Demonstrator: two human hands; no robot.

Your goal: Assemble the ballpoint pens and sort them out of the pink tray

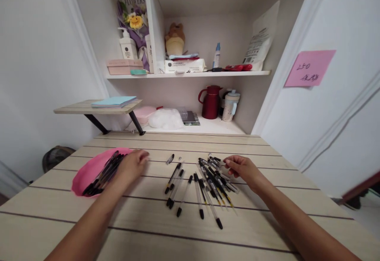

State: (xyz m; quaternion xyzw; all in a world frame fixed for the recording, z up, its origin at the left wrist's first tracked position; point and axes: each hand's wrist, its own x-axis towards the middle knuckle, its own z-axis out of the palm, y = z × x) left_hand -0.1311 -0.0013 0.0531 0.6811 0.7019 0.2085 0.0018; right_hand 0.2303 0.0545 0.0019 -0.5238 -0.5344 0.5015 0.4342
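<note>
The left hand (133, 165) rests palm-down on the surface (267, 213), fingers loosely curled and holding nothing that can be seen; its fingertips point toward the middle of the surface. It lies just beside the right rim of the pink tray (86, 172), which carries a bundle of black pens (103, 174) laid roughly parallel, tips toward the near left. The alignment suggests the pens are collected there as a sorted batch.

The right hand (242, 168) hovers at the right edge of the loose pen pile (213, 180), thumb and forefinger pinched at the upper end of the pile. Whether it actually grips a pen cannot be told; the fingertips touch or nearly touch the topmost pens.

The pile fans out across the centre of the surface, clear barrels with black caps overlapping one another. A few single pens (175, 182) lie apart to the left of the pile, between the two hands, and a small pen cap (170, 159) lies separately beyond them.

Beyond the surface, a low riser shelf (89, 108) holds a light blue notebook (114, 101). The alcove behind contains a red jug (210, 102), a pale lidded cup (230, 104), and an upper shelf (190, 73) with bottles and packets. A pink note (308, 68) is stuck to the right wall.
</note>
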